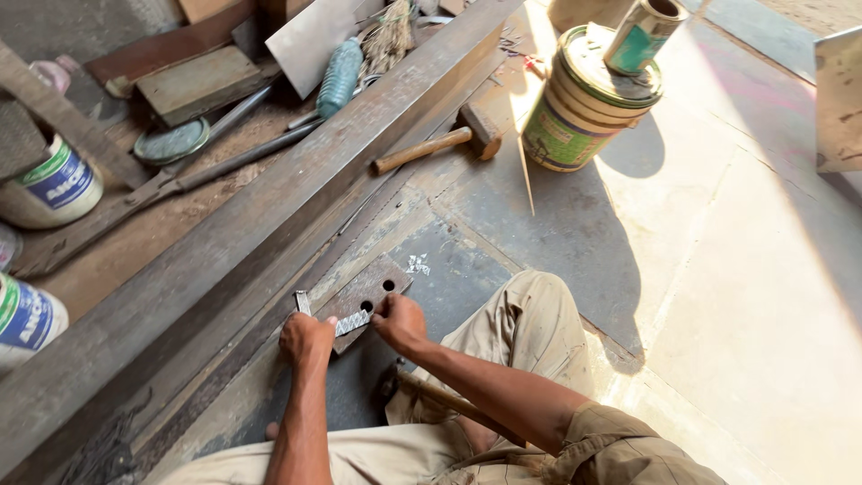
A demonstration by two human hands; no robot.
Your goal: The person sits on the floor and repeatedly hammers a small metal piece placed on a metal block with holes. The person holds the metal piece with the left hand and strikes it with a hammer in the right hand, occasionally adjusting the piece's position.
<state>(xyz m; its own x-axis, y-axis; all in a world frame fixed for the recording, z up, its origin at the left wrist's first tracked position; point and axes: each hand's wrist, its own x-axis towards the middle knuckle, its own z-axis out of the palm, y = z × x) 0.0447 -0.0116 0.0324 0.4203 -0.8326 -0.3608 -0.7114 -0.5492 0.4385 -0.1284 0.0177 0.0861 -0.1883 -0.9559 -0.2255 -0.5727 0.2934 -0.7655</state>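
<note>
Steel strip (352,321), patterned and thin, lies across the near edge of a holed plate (366,295), pinched at either end by left hand (305,339) and right hand (399,321); seemingly aligning it. Next needs steady positioning. Beyond the plate lies a hammer (440,144).
</note>
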